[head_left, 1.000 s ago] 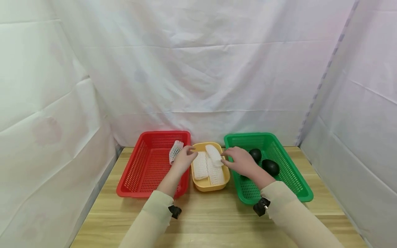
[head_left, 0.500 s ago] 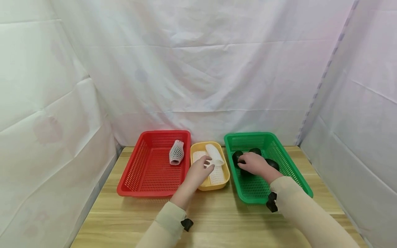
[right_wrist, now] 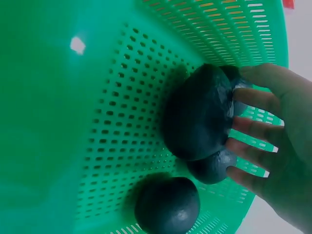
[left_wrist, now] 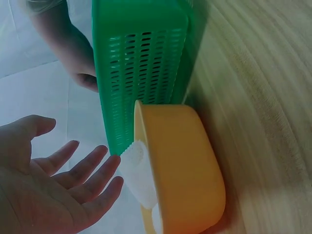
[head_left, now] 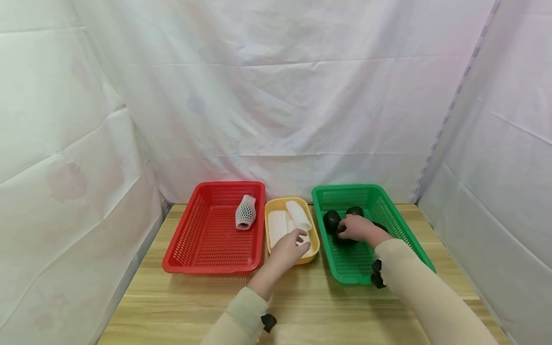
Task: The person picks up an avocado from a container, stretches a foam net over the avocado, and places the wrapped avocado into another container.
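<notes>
My right hand [head_left: 358,227] reaches into the green basket [head_left: 341,274]. Seen from the right wrist, its fingers are spread and nearly straight, with the tips at the side of a large dark avocado [right_wrist: 197,117]. Further avocados lie around it, one [head_left: 332,222] by the basket's left wall and another [right_wrist: 168,207] apart on the basket floor. My left hand [head_left: 286,250] hovers over the front of the yellow container [head_left: 317,247], fingers loosely spread, holding nothing. White foam net sleeves [head_left: 297,213] lie in that container, partly hidden by the hand.
On the left stands a red basket [head_left: 207,244], with one dark fruit in a white foam net [head_left: 246,213] near its right wall. All three containers stand side by side on a wooden table [head_left: 172,306]. White cloth [head_left: 276,110] hangs behind and at both sides.
My right hand has moved from beside the yellow container into the green basket, among the avocados. My left hand has moved right, from the red basket's edge to over the yellow container.
</notes>
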Action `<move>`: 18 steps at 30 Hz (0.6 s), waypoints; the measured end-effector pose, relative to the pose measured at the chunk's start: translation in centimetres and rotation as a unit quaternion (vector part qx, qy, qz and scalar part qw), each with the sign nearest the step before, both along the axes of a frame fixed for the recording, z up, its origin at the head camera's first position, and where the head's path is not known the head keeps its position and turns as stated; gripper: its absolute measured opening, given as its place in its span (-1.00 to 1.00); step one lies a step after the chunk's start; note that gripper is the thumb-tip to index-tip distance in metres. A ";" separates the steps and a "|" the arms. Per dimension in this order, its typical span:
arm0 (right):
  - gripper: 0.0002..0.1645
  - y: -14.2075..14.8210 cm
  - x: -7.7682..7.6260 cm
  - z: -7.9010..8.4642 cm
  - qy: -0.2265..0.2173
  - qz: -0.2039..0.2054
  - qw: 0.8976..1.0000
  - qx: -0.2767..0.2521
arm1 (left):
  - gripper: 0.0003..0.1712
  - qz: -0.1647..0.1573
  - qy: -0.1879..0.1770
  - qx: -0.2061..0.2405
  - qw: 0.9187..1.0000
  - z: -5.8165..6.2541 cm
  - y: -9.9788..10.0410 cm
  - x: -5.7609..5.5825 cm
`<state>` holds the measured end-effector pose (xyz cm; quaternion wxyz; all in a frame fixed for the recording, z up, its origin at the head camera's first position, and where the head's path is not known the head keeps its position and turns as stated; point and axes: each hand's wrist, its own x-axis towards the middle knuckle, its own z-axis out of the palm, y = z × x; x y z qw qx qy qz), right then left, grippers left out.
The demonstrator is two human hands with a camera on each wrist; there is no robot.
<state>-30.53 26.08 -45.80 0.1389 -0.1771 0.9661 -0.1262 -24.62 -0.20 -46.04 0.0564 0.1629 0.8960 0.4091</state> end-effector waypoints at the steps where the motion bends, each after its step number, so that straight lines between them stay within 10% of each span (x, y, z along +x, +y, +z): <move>1: -0.66 0.0 0.1 0.0 0.000 0.000 1.000 0.009 | -0.63 -0.002 -0.003 -0.002 1.000 -0.1 0.1 0.0; 8: -0.48 0.2 0.8 0.0 -0.034 0.005 0.995 0.093 | -0.61 -0.011 -0.005 -0.014 1.000 -0.3 0.5 0.4; 18: -0.34 1.0 2.0 -0.4 -0.143 -0.035 0.986 0.076 | -0.60 -0.010 -0.011 -0.009 1.000 -0.3 0.4 0.4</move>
